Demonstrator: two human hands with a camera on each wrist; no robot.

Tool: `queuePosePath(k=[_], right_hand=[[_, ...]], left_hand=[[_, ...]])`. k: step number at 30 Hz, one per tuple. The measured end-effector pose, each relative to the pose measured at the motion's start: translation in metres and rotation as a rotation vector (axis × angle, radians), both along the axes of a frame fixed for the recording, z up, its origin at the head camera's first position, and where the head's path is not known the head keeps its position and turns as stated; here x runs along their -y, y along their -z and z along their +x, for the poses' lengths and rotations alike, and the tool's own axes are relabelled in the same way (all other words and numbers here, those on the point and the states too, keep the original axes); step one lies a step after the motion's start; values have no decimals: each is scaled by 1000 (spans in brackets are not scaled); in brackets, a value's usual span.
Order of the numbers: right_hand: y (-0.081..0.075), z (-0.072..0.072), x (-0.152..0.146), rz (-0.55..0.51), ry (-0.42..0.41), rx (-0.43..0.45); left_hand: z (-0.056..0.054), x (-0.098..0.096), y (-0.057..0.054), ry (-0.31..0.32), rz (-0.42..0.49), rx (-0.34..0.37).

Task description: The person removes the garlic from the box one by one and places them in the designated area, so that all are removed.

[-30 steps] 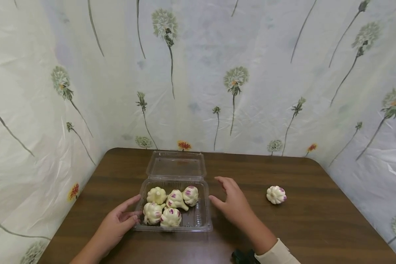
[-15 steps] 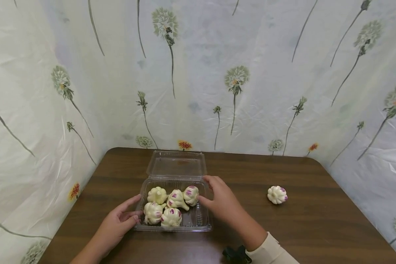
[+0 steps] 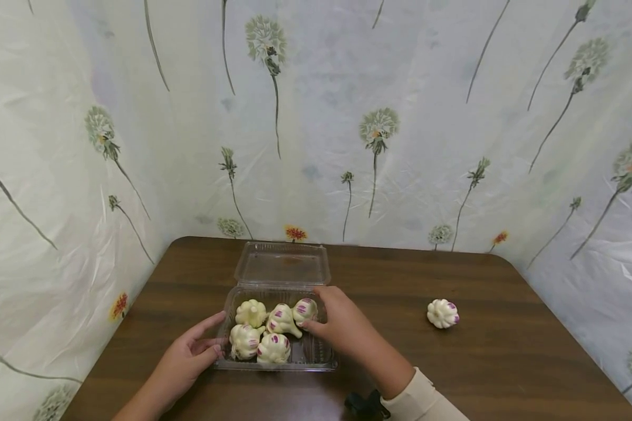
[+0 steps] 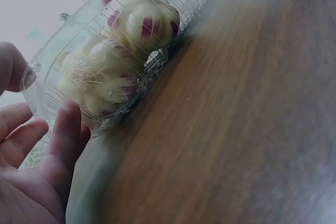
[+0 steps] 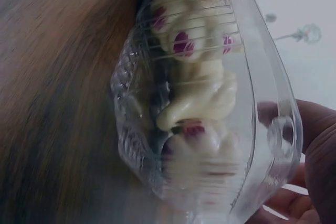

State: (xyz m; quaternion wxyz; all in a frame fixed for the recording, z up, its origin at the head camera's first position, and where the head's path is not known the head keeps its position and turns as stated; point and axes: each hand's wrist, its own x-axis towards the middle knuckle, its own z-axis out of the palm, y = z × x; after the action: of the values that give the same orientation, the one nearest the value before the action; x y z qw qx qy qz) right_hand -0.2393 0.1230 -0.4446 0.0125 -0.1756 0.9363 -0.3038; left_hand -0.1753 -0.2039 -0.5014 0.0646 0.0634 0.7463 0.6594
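Observation:
A clear plastic clamshell container point(image 3: 321, 351) lies with its lid point(image 3: 282, 264) folded back on the table. Inside it are several garlic bulbs with purple streaks. My left hand point(image 3: 186, 351) rests along the container's left side, index fingertip by the rim and thumb near the front corner. Reaching over the right rim, my right hand point(image 3: 344, 321) has its thumb overlapping the rightmost garlic bulb point(image 3: 304, 310) in the head view; its index finger is beyond that bulb. Through the wall, the right wrist view shows that bulb point(image 5: 202, 153) blurred, the thumb point(image 5: 315, 121) near the rim.
Another garlic bulb point(image 3: 443, 313) lies alone on the brown wooden table point(image 3: 484, 362), right of the container. A black object point(image 3: 366, 404) shows by the right sleeve. A flower-patterned curtain point(image 3: 316, 117) stands behind the table.
My right hand has moved left, from beside the container to over its right rim and up to the rightmost bulb. My left hand and the container have stayed in place.

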Motion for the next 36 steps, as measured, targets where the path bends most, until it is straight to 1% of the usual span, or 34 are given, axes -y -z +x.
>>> queuePosePath(k=[7,15,19,23,29,36], right_hand=[[1,-2,6,45,-4,-15],[-1,-2,13,79,-10,30],[1,-3,15,89,-28,33],[3,-4,17,112,-34,28],[4,-5,20,148,-16,-12],[5,-3,24,172,30,-40]], left_hand=[[0,0,0,11,7,1],[0,2,1,23,11,-5],[-1,2,2,30,14,-7],[-1,2,1,40,22,5],[-1,2,0,45,22,7],[-1,2,0,37,28,19]])
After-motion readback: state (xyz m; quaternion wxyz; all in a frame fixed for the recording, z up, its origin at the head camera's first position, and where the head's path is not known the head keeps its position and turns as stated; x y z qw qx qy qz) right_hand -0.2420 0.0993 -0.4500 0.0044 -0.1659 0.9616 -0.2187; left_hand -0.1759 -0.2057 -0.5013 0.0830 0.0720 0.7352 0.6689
